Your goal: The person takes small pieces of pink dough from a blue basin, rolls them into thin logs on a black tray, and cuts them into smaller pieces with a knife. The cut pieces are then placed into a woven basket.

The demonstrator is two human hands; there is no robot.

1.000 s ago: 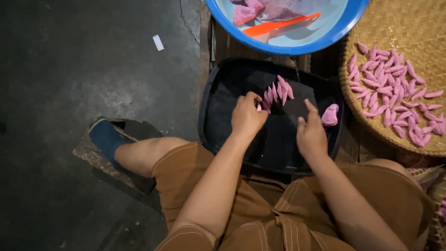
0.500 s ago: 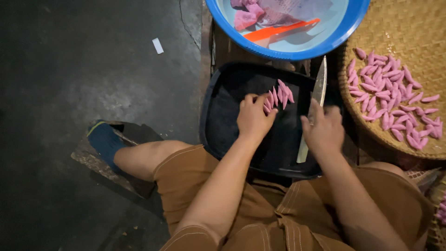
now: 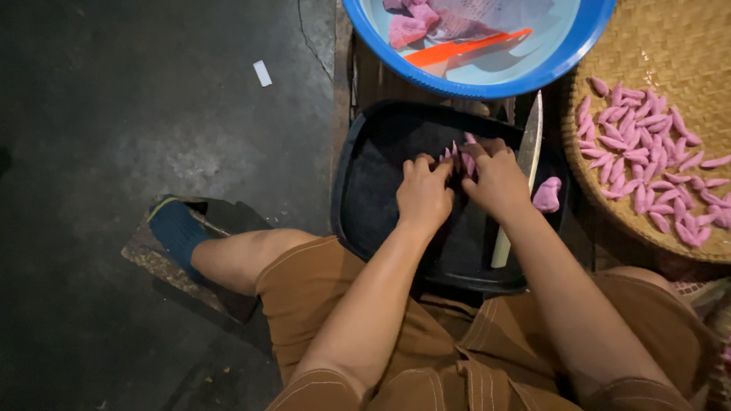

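Since half a second ago, the knife (image 3: 524, 164) has been let go, and the right hand (image 3: 496, 181) has been moved left to the pink dough pieces (image 3: 460, 152).

On the far left, a foot in a blue sock (image 3: 172, 225) is rested on a wooden block (image 3: 156, 262). Next, the black tray (image 3: 365, 186) is set across the lap, probably so it can be reached easily. On it, the left hand (image 3: 423, 196) is curled with its fingertips on the pink pieces. The right hand is cupped over them from the other side; how tightly they are gripped cannot be told. It looks as if they are being scooped together. The knife is laid on the tray beside the right hand. A pink dough lump (image 3: 547, 195) is left just past it. More pieces are spread on the woven tray (image 3: 670, 46), and a blue basin (image 3: 487, 82) is placed above.
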